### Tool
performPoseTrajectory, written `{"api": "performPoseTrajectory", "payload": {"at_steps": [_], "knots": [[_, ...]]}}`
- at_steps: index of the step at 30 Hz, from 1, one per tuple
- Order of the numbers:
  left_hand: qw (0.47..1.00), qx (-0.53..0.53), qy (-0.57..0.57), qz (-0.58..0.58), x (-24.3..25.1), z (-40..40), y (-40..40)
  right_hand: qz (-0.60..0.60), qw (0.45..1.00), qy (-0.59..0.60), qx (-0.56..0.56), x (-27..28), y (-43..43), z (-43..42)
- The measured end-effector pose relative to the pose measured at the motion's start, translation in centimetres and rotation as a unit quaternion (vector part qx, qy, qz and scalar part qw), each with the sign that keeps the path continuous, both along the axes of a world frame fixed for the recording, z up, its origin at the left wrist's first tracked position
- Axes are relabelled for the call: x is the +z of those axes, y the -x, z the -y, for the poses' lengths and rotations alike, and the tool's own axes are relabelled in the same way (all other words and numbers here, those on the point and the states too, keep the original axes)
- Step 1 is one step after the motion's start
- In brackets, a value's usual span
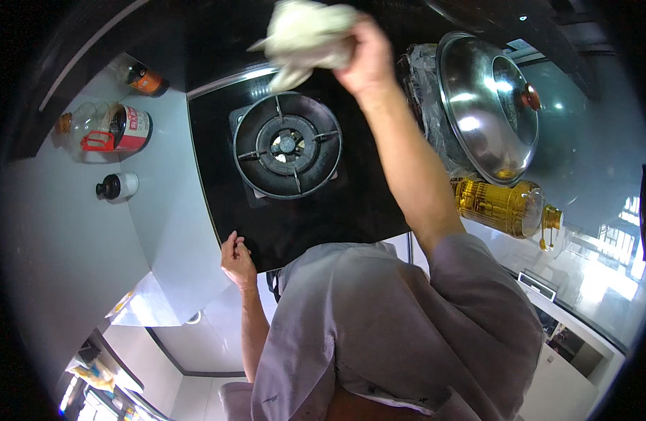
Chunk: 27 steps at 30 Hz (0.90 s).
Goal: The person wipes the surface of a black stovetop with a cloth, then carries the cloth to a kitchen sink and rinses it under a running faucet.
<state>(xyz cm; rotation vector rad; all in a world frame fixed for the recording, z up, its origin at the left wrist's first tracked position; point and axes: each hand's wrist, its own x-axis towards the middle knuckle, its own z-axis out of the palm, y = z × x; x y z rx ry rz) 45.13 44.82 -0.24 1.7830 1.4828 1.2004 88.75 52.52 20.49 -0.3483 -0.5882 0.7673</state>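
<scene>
A pale, crumpled cloth [307, 39] is bunched in my right hand [369, 58], raised beyond the far side of the burner and blurred by motion. Below it, the gas burner with its round black pan support [287, 145] sits on the black glass cooktop [249, 226]. My left hand [237, 258] rests at the cooktop's near left corner, fingers loosely curled, with no object visible in it. Its palm side is partly hidden.
Right of the cooktop stand a large steel wok lid [473, 110] with a brown knob and a bottle of yellow oil [499, 206]. On the left are a red-handled jug of dark liquid [120, 129], a small black-capped bottle [117, 186] and an orange-labelled jar [146, 80]. A dark hood edge [75, 58] curves above.
</scene>
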Motion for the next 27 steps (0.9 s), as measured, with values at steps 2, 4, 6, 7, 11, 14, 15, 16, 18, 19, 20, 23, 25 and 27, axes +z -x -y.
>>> {"api": "performPoseTrajectory", "payload": {"at_steps": [2,4,6,7,11,14,15,16,18,19,20,23,25,27], "knots": [[1.000,0.010,0.008,-0.002,-0.3,0.6,0.0,0.086,0.973,-0.146,-0.157,1.9,-2.8,3.8],[1.000,0.011,0.019,-0.009,0.1,1.0,0.2,-0.041,0.951,-0.059,-0.301,2.6,-5.6,3.7],[1.000,-0.001,0.013,-0.002,0.7,0.5,0.0,-0.021,0.903,0.010,-0.429,3.0,-8.9,3.0],[1.000,-0.008,0.014,0.005,0.5,0.5,0.2,0.016,0.872,0.027,-0.488,3.3,-8.7,1.9],[0.999,-0.003,-0.040,-0.028,-1.1,0.9,2.5,0.224,0.709,0.057,-0.667,4.1,-0.4,-2.7],[0.999,0.009,-0.041,-0.027,0.1,1.7,2.7,0.575,0.569,0.085,-0.581,6.0,5.4,-4.8],[0.999,0.008,-0.026,-0.035,0.4,1.8,2.8,0.704,0.542,0.089,-0.451,6.5,6.8,-5.5],[0.999,0.012,-0.030,-0.039,0.5,1.8,2.9,0.677,0.518,0.083,-0.516,7.3,9.8,-6.8],[0.998,0.023,-0.048,-0.024,-0.3,1.7,3.3,0.648,0.609,0.007,-0.458,7.9,15.6,-9.5],[0.997,0.028,-0.071,-0.017,-0.4,1.4,3.1,0.626,0.706,-0.059,-0.325,8.1,17.0,-10.3],[0.997,0.030,-0.064,-0.023,-0.3,1.4,3.2,0.691,0.596,-0.143,-0.384,8.3,17.9,-10.8],[0.996,0.033,-0.072,-0.031,-0.1,0.7,2.5,0.799,0.396,-0.223,-0.394,8.5,19.4,-14.4],[0.998,0.043,-0.044,-0.031,-0.6,1.1,3.0,0.804,0.314,-0.228,-0.451,8.0,20.7,-14.6],[0.996,0.052,-0.074,-0.019,-1.3,1.1,3.5,0.917,0.299,-0.073,-0.253,8.1,19.6,-12.9]]}}
